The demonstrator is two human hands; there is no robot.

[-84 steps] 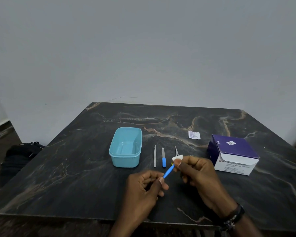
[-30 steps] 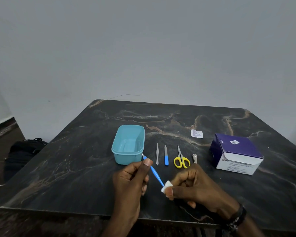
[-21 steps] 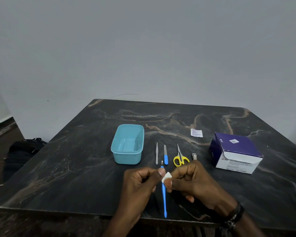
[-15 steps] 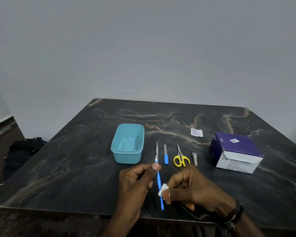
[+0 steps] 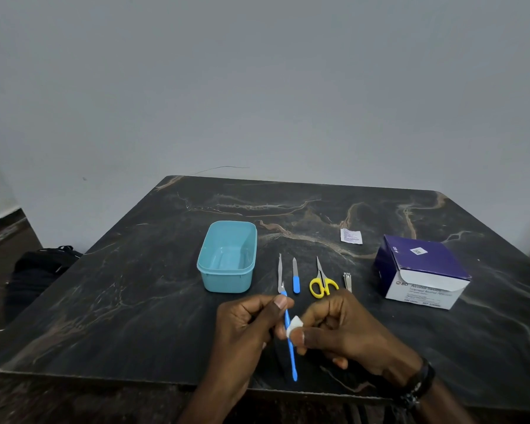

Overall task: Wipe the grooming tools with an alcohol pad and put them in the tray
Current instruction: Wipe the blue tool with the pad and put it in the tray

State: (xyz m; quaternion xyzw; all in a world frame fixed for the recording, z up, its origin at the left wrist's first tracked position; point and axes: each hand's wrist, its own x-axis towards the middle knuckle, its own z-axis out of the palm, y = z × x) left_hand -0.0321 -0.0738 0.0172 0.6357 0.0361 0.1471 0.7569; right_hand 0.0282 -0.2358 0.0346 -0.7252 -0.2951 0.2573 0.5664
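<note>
Both hands are held close together above the near edge of the bench (image 5: 135, 301). The left hand (image 5: 245, 325) is raised with its fingers curled, and the upper end of a blue tool (image 5: 290, 353) is pinched between its thumb and forefinger. The right hand (image 5: 346, 328) is placed just to the right of that tool, its fingers curled, and a white pad (image 5: 294, 325) is pressed against the tool's shaft by thumb and forefinger. A dark band (image 5: 419, 384) is worn on the right wrist.
</note>
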